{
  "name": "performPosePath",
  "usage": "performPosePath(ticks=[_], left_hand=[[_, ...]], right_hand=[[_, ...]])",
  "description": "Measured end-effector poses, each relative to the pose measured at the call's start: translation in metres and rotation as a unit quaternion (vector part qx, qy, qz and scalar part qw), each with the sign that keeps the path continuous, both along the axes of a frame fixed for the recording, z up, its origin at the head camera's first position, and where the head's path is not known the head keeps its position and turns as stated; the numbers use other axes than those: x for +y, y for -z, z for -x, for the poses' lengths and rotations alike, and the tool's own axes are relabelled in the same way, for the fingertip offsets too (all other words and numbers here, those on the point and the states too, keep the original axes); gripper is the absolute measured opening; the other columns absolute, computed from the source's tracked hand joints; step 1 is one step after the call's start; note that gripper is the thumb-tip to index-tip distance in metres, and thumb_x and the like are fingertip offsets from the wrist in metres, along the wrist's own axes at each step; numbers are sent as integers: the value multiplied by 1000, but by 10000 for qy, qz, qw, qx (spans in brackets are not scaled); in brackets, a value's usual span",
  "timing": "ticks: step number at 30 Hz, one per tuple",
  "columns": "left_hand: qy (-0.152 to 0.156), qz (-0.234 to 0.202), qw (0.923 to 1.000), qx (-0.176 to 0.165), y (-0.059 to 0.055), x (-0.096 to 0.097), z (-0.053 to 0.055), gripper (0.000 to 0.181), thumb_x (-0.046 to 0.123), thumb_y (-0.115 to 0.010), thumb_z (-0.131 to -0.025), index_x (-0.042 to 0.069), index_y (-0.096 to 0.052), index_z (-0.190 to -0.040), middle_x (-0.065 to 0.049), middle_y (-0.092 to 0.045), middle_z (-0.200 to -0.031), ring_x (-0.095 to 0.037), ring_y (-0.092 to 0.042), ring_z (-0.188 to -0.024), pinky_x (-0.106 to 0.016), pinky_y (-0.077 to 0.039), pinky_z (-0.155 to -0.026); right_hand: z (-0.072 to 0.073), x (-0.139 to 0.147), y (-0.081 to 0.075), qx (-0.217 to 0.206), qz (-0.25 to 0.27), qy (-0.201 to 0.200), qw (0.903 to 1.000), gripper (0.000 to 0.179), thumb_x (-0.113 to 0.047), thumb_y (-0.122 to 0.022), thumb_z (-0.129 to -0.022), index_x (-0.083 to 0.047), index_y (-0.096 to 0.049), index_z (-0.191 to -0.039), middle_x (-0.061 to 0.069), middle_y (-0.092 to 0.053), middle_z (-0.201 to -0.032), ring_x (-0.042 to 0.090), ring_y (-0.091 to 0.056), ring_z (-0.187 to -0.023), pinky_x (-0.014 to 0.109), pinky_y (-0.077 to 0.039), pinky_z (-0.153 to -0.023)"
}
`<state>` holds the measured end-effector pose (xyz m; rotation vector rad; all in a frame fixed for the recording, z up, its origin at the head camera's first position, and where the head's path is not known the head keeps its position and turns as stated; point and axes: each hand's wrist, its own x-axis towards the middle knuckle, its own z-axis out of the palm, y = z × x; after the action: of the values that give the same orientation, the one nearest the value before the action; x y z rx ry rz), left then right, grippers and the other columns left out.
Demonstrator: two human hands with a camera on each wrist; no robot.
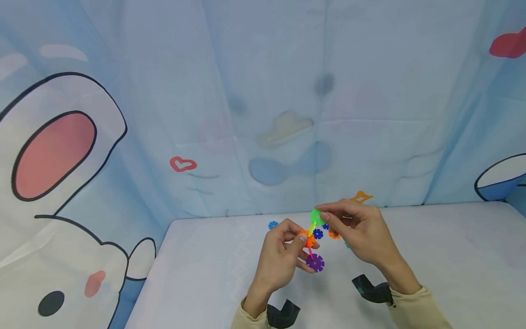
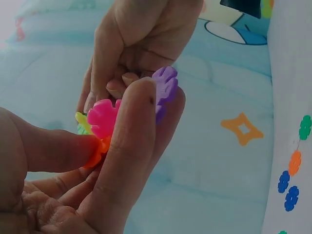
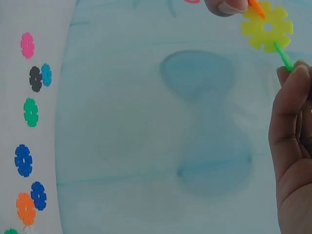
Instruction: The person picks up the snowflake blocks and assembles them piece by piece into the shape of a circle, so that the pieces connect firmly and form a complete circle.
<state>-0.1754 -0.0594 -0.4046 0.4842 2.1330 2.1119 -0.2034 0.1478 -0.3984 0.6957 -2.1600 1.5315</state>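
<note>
A short chain of slotted plastic snowflake discs stretches between the two hands above the table. My left hand (image 1: 276,258) pinches the orange disc (image 2: 95,157) between thumb and fingers. A pink disc (image 2: 101,118) and a purple disc (image 1: 318,265) extend from it at the lower end, beside the left fingers. Joined to the orange one on the other side is a yellow disc (image 3: 282,32), seen broadly in the right wrist view. My right hand (image 1: 365,233) pinches the bright green disc (image 1: 315,216), whose edge sits at the yellow disc's rim.
Loose discs lie on the white table (image 1: 197,265) behind the hands, among them a light blue one (image 1: 273,225), a dark blue one (image 1: 318,234) and a pink one (image 3: 28,45). A printed blue curtain (image 1: 370,151) rises along the table's back edge.
</note>
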Motion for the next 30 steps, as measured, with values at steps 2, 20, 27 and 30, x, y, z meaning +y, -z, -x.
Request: performPosePath(ticks=[2,20,27,30], left_hand=[[33,-4,10000,-8,-1,-1,-1,8,4,-56,-108,-4,-59,-105,-26,-76,-98,-26,-75,-65,-39,-66,-57],[326,-735,9923,-947,0,6,1,22,22,-45,-113,6,-50,-127,-37,-74,-97,-20,-75,-60,-45,-66,-59],[-95,-860,9910,-1021,5,7,5,32,36,-43,-115,5,-49,-115,-25,-74,-87,-34,-78,-64,-46,-65,-56],[-202,-861,9912,-988,7,6,7,30,35,-42,-116,6,-48,-112,-22,-74,-87,-36,-78,-65,-44,-65,-56]], right_hand=[[-1,-1,0,28,70,-55,10000,24,6,-73,-95,-9,-80,-114,0,-72,-88,15,-64,-63,22,-60,-60],[3,-18,13,-149,29,197,9997,18,-3,-73,-99,-7,-74,-116,3,-73,-80,13,-65,-59,24,-61,-59],[18,6,24,-337,-1130,982,9882,15,-17,-71,-103,-6,-75,-113,0,-74,-78,10,-65,-61,24,-56,-54],[27,23,36,-1096,-2187,1173,9625,26,-23,-76,-99,-1,-74,-112,6,-75,-85,16,-67,-69,28,-56,-56]])
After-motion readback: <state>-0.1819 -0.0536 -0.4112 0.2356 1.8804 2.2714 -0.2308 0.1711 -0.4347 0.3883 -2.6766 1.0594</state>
